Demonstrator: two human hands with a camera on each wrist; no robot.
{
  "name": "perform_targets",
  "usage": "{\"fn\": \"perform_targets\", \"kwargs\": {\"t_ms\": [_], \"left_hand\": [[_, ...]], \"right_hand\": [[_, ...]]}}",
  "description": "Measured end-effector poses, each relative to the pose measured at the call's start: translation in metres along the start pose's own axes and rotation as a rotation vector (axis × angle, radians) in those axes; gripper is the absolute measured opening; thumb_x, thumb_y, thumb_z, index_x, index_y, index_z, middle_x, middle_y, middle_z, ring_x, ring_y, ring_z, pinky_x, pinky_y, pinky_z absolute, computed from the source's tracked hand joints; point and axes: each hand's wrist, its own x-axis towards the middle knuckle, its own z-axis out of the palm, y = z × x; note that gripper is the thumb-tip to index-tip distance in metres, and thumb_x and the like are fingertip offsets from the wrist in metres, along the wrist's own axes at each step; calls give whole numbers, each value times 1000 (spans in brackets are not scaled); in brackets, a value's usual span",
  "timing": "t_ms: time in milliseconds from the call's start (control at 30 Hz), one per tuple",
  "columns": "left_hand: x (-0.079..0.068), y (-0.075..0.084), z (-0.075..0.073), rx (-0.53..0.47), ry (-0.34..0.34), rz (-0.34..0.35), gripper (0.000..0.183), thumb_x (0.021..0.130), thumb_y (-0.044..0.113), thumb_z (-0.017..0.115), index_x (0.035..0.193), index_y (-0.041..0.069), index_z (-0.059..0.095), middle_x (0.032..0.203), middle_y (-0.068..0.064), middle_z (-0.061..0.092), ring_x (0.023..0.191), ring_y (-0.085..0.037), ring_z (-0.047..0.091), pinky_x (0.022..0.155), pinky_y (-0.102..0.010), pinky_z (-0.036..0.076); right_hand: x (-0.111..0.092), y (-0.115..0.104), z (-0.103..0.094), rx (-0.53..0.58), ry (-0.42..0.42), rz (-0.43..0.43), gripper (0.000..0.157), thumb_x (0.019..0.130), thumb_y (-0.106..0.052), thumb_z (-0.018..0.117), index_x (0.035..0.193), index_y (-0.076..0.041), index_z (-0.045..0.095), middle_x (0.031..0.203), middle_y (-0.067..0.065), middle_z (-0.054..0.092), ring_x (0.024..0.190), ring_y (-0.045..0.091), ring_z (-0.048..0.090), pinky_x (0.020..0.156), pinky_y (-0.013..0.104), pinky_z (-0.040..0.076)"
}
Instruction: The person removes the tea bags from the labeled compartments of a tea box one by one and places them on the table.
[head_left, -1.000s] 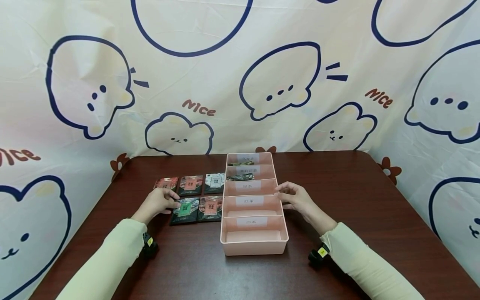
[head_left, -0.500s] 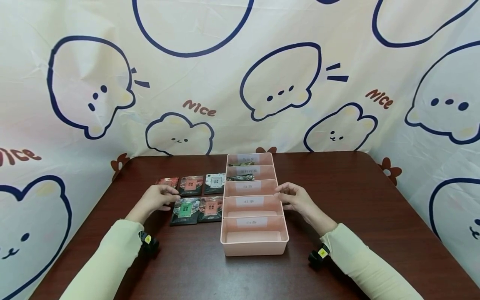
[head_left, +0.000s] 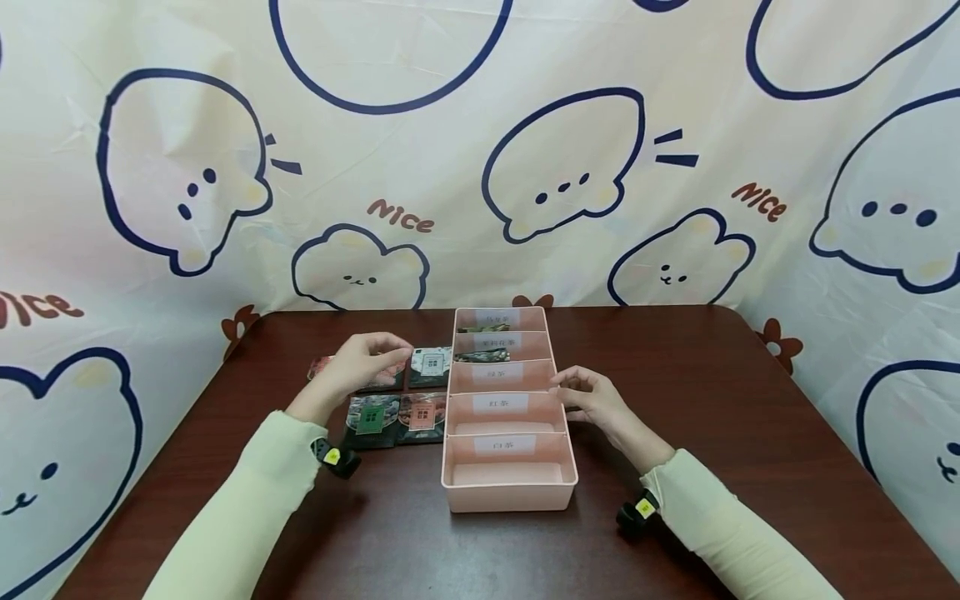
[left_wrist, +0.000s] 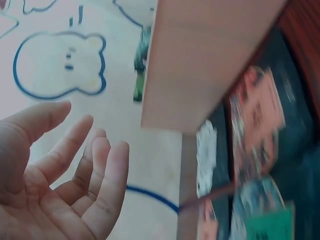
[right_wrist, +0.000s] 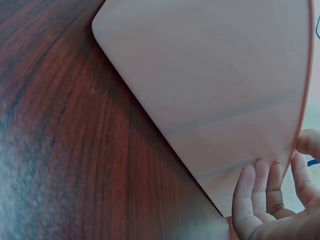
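Over the back row of flat tea packets, my left hand (head_left: 358,365) hovers with fingers loosely bent and nothing between them, as the left wrist view also shows. Below it lie a green-labelled packet (head_left: 372,419) and an orange-labelled packet (head_left: 422,417). Just right of its fingertips is a white-labelled packet (head_left: 431,364). Two red-toned packets at the back left are partly covered by this hand. My right hand (head_left: 590,400) grips the right rim of a pink divided box (head_left: 510,497), several fingertips against its outer wall (right_wrist: 215,95).
Each box compartment carries a white paper label (head_left: 504,444). Dark green packets (head_left: 482,356) stand in the two far compartments. The brown wooden table (head_left: 712,375) runs back to a patterned cloth (head_left: 450,167) hanging behind it.
My left hand has moved right and away from me, from beside the green-labelled packet to near the white-labelled one. My right hand and the box have stayed in place.
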Motion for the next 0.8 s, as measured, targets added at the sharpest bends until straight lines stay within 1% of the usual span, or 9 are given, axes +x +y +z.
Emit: {"fn": "perform_targets", "kwargs": {"t_ms": [33,133,267,367,467,600,800], "left_hand": [[3,4,3,0,-10,9,39,97,35,60,121,4,63,108,-16,62,85,-21,63,81,-43,57],[13,11,14,-1,-36,37,38,97,34,59,121,5,63,111,-14,63,88,-22,60,83,-44,57],[24,13,27,-19,-50,50,34,96,29,61,119,5,64,116,-13,62,99,-30,60,85,-47,55],[30,12,34,-23,-51,59,30,94,22,64,118,4,65,110,-14,62,105,-37,59,85,-47,55],[35,10,41,-21,-51,61,28,92,17,66,116,3,65,102,-14,62,103,-40,60,85,-48,55],[41,9,47,-25,-58,47,28,91,16,68,115,3,66,98,-13,62,99,-38,62,85,-49,55],[48,9,54,-6,-91,22,29,91,19,68,116,5,67,96,-11,61,95,-34,63,85,-46,55]], "right_hand": [[0,0,0,-1,2,-2,27,89,-8,65,113,2,60,92,3,57,82,11,66,72,32,58],[0,0,0,-5,8,-5,27,89,-8,65,113,2,60,92,3,57,81,11,65,72,33,58],[0,1,1,4,6,-6,26,89,-7,65,112,2,60,93,3,57,82,11,65,71,32,58],[0,2,1,13,-1,-3,24,89,-6,65,111,0,61,94,2,57,82,10,64,70,31,58],[0,1,2,18,0,4,22,88,-6,65,109,-1,62,94,2,58,81,10,65,69,31,58],[-1,1,2,12,-3,5,23,89,-7,65,110,0,61,94,1,58,82,10,65,70,30,58],[-2,0,1,15,-2,-1,27,89,-7,65,113,3,59,93,1,58,80,10,64,69,29,58]]}}
